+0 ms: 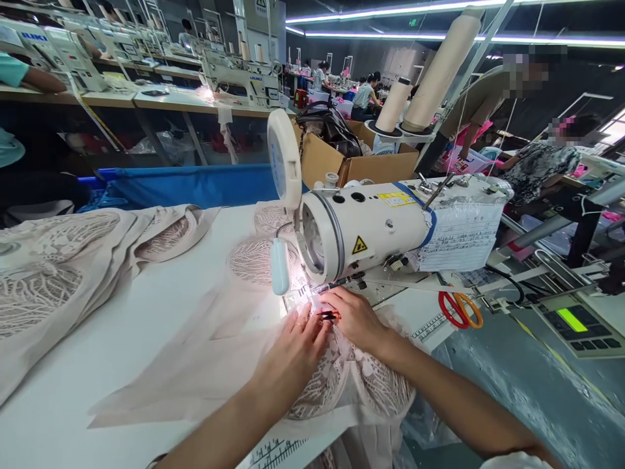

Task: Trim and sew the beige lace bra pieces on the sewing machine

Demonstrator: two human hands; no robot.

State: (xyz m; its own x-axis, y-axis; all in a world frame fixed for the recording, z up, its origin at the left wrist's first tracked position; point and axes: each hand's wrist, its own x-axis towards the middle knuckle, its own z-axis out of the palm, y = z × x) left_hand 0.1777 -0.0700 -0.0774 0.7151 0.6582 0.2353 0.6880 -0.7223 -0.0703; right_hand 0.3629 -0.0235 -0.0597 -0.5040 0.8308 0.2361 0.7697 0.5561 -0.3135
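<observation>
My left hand (299, 342) lies with fingers stretched out on pale beige fabric with leaf-patterned lace (322, 384), just in front of the sewing machine's needle area. Curled beside it, my right hand (359, 322) grips small thread snips (329, 315) with dark tips and an orange-red part, mostly hidden in the palm. The white sewing machine (366, 228) stands right behind both hands, its lamp lighting the fingertips. More of the beige fabric (195, 365) spreads left of my left hand and hangs over the table's front edge.
Layered lace pieces (58, 260) lie at the left of the white table (131, 332). Scissors (459, 309) with red and orange handles lie right of the machine, near a control panel (576, 326). Thread cones (442, 71) and a cardboard box (375, 167) stand behind. Several people work around.
</observation>
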